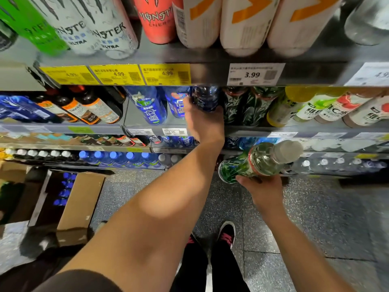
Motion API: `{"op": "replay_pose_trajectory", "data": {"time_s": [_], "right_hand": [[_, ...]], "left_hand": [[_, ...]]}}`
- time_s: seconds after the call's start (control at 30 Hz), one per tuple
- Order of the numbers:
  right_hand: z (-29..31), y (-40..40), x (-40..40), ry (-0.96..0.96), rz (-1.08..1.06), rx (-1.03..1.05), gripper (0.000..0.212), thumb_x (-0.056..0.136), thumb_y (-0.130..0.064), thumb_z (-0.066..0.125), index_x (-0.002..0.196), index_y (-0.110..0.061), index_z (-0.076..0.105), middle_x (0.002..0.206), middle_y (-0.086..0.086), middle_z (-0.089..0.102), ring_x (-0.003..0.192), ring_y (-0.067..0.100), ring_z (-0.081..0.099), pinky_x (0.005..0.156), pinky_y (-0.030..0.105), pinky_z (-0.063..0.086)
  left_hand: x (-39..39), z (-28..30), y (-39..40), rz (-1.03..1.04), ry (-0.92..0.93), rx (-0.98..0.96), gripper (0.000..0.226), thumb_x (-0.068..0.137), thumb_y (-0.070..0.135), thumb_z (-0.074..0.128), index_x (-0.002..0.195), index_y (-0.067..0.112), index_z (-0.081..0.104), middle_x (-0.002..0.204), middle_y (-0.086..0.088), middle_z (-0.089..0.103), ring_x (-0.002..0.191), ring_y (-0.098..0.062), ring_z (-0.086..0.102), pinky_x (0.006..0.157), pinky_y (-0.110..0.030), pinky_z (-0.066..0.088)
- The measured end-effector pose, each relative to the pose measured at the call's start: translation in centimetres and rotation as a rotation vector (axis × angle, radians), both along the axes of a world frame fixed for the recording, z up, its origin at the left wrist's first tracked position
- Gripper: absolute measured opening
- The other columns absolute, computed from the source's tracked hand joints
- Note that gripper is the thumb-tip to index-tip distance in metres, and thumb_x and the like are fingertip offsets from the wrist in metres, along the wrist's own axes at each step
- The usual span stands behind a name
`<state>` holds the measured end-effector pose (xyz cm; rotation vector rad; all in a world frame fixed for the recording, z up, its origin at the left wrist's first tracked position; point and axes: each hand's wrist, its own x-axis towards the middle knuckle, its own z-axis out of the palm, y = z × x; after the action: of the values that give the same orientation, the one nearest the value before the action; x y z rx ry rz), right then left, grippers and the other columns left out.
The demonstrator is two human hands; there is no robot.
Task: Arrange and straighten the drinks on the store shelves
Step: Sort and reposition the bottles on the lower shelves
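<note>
My left hand [203, 120] reaches into the middle shelf and grips a dark blue bottle [205, 98] that stands between the blue sports drinks [150, 106] and the dark green-patterned bottles [242, 104]. My right hand [262, 185] holds a green-leaf bottle [250, 163] with a white cap. It lies on its side in front of the lower shelves, cap pointing right. The fingers of that hand wrap under the bottle.
Monster cans [99, 32] and white-orange bottles [246, 24] fill the top shelf, above yellow price tags [117, 74]. Brown bottles [90, 108] stand at left, vitamin drinks [328, 106] at right. An open cardboard box [77, 205] of blue-capped bottles sits on the floor at left. My shoes [226, 233] are below.
</note>
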<state>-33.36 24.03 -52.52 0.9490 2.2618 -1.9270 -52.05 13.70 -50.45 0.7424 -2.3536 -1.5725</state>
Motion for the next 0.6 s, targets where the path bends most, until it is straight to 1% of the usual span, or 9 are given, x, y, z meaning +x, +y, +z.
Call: {"op": "replay_pose_trajectory", "data": {"time_s": [0.03, 0.07, 0.13, 0.2, 0.3, 0.4, 0.5, 0.53, 0.6], "right_hand": [[0.0, 0.0, 0.2, 0.000, -0.005, -0.015, 0.049, 0.070, -0.001, 0.086, 0.114, -0.013, 0.066, 0.099, -0.007, 0.077, 0.092, 0.004, 0.071, 0.085, 0.023, 0.056], [0.0, 0.0, 0.4, -0.003, -0.011, -0.024, 0.048, 0.070, -0.001, 0.086, 0.110, -0.018, 0.066, 0.097, -0.009, 0.077, 0.092, 0.003, 0.071, 0.085, 0.023, 0.054], [0.0, 0.0, 0.7, -0.012, -0.008, -0.016, 0.046, 0.069, -0.001, 0.087, 0.101, -0.027, 0.067, 0.094, -0.017, 0.076, 0.090, 0.000, 0.071, 0.083, 0.021, 0.052], [0.1, 0.0, 0.8, -0.016, 0.004, -0.011, 0.046, 0.068, -0.003, 0.088, 0.098, -0.031, 0.067, 0.092, -0.021, 0.075, 0.088, -0.004, 0.070, 0.082, 0.019, 0.051], [0.5, -0.2, 0.7, -0.016, 0.027, 0.008, 0.045, 0.067, -0.007, 0.089, 0.101, -0.028, 0.067, 0.092, -0.018, 0.076, 0.089, -0.002, 0.071, 0.087, 0.024, 0.053], [1.2, -0.8, 0.2, 0.004, 0.053, 0.008, 0.043, 0.069, -0.009, 0.089, 0.107, -0.021, 0.070, 0.097, -0.011, 0.077, 0.095, 0.006, 0.072, 0.092, 0.032, 0.055], [2.1, -2.0, -0.8, 0.049, 0.086, 0.013, 0.041, 0.072, -0.008, 0.087, 0.108, -0.016, 0.071, 0.101, -0.004, 0.077, 0.097, 0.013, 0.072, 0.092, 0.037, 0.054], [2.4, -2.6, -1.2, 0.072, 0.097, 0.014, 0.036, 0.073, -0.006, 0.086, 0.104, -0.017, 0.073, 0.099, -0.002, 0.077, 0.095, 0.014, 0.072, 0.090, 0.038, 0.054], [2.8, -3.8, -1.8, 0.092, 0.112, 0.016, 0.030, 0.074, -0.002, 0.085, 0.098, -0.017, 0.075, 0.095, 0.000, 0.078, 0.090, 0.015, 0.073, 0.086, 0.038, 0.054]], "left_hand": [[-0.1, 0.1, 0.1, -0.009, -0.023, 0.018, 0.058, 0.066, 0.027, 0.085, 0.110, 0.022, 0.048, 0.094, 0.008, 0.060, 0.082, -0.015, 0.058, 0.068, -0.025, 0.042], [-0.2, 0.1, 0.1, -0.015, -0.032, 0.034, 0.059, 0.067, 0.025, 0.085, 0.111, 0.019, 0.046, 0.092, 0.007, 0.061, 0.082, -0.018, 0.059, 0.067, -0.023, 0.039], [-0.3, 0.2, -0.2, -0.038, 0.006, 0.023, 0.062, 0.067, 0.018, 0.087, 0.112, 0.011, 0.046, 0.093, 0.005, 0.058, 0.081, -0.016, 0.055, 0.065, -0.012, 0.034], [-0.2, 0.2, -0.9, -0.075, 0.059, 0.009, 0.059, 0.068, 0.011, 0.086, 0.113, 0.004, 0.049, 0.094, 0.003, 0.057, 0.081, -0.014, 0.055, 0.069, -0.006, 0.040], [0.8, 0.5, -2.1, -0.059, 0.147, 0.047, 0.058, 0.066, 0.015, 0.086, 0.113, 0.014, 0.051, 0.101, 0.001, 0.064, 0.086, -0.013, 0.061, 0.073, -0.015, 0.045], [2.1, 1.0, -3.4, -0.042, 0.218, 0.109, 0.066, 0.062, 0.013, 0.087, 0.114, 0.022, 0.048, 0.103, 0.006, 0.065, 0.085, -0.001, 0.058, 0.077, -0.005, 0.042], [4.3, 0.7, -5.2, -0.097, 0.224, 0.078, 0.071, 0.063, 0.016, 0.088, 0.119, 0.026, 0.046, 0.106, 0.009, 0.063, 0.090, 0.002, 0.059, 0.080, -0.001, 0.039], [5.1, 0.3, -6.3, -0.102, 0.219, 0.061, 0.073, 0.063, 0.018, 0.089, 0.120, 0.029, 0.046, 0.106, 0.010, 0.063, 0.090, 0.004, 0.058, 0.079, -0.002, 0.040], [6.6, 0.0, -8.4, -0.072, 0.168, 0.051, 0.078, 0.061, 0.025, 0.092, 0.121, 0.036, 0.044, 0.108, 0.013, 0.064, 0.092, 0.004, 0.059, 0.080, -0.013, 0.045]]}}
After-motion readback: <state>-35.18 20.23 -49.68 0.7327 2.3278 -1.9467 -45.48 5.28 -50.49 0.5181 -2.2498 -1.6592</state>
